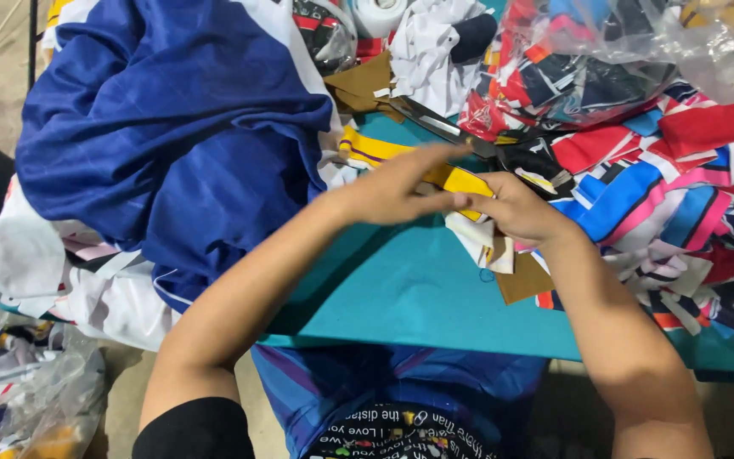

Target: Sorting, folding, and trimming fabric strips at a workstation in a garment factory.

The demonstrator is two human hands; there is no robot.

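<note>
My left hand (392, 191) lies flat with fingers stretched over a yellow fabric strip with dark and white edging (375, 151), pressing it against the teal table (409, 297). My right hand (520, 208) grips the strip's right end together with a white scrap (479, 242) hanging below it. The two hands touch at the fingertips. A big blue and white garment (172, 127) is heaped at the left of my left arm.
A heap of red, blue, pink and white fabric pieces (681, 195) covers the right side. A clear plastic bag of scraps (588, 59) sits at the back right. Brown cloth pieces (363, 85) lie behind, and dark scissors (435, 119) beside them. Another plastic bag (19, 382) is on the floor left.
</note>
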